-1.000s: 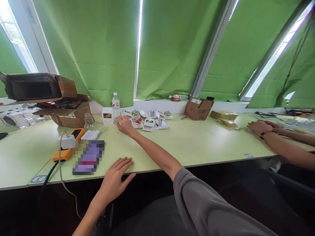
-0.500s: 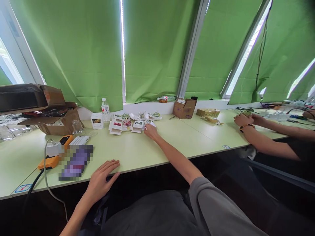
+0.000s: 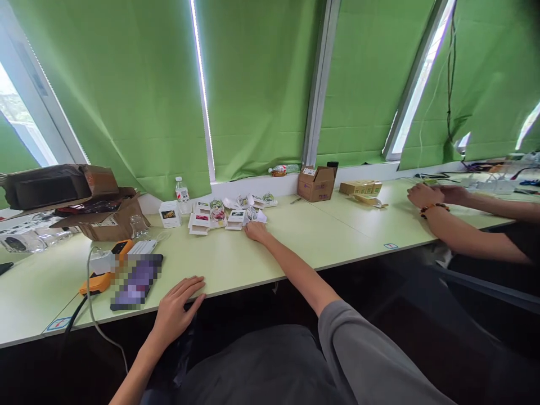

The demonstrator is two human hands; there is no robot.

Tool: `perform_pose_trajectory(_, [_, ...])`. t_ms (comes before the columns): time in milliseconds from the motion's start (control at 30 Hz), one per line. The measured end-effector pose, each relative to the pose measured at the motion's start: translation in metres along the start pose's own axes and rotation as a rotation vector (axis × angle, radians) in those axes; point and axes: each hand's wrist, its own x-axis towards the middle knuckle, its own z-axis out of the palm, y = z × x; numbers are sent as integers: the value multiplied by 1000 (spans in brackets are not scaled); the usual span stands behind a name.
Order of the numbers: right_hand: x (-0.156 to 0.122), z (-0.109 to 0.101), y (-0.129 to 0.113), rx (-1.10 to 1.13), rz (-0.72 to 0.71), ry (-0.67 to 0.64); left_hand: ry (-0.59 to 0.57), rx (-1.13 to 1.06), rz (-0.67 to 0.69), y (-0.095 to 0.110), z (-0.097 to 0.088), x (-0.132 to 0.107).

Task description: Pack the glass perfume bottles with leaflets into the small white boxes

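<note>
My left hand (image 3: 177, 304) lies open at the table's front edge, fingers stretched forward and resting on the top. My right hand (image 3: 255, 231) reaches to the front right of a cluster of small opened white boxes. Its fingers are curled in against the box nearest to it, and what they grip is hidden. That white box (image 3: 235, 220) has a green picture on its front; a clear round ornament (image 3: 251, 214) sits just behind my fingers. Further left in the cluster are a white box with a pink picture (image 3: 201, 220) and a pinkish clear ornament (image 3: 217, 216).
A closed white box (image 3: 170, 215) and a water bottle (image 3: 182, 196) stand left of the cluster. Further left are a phone (image 3: 137, 282), a yellow device (image 3: 96, 283) and cardboard boxes (image 3: 109, 223). A brown carton (image 3: 316, 184) stands behind; another person's hands (image 3: 426, 195) work at the right.
My right hand has drawn back slightly toward me, showing more of the clear ornament behind it. My left hand stays at the table edge. The camera view has shifted a little.
</note>
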Motion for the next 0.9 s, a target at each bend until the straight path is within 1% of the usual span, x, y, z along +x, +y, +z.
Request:
perform_pose_trajectory(167, [-10, -9, 0, 9, -4, -14, 12, 6, 6, 2, 1, 0])
perform_pose_trajectory(400, [-40, -23, 1, 31, -32, -18, 11, 19, 25, 3, 0, -1])
perform_pose_trajectory(567, [-58, -19, 1, 27, -53, -27, 18, 24, 34, 4, 1, 0])
perform_pose_trajectory(767, [-72, -13, 3, 21, -93, -32, 29, 36, 36, 6, 2, 1])
perform_pose_trajectory(900, [-83, -12, -3, 19, -133, -16, 27, 54, 42, 5, 3, 0])
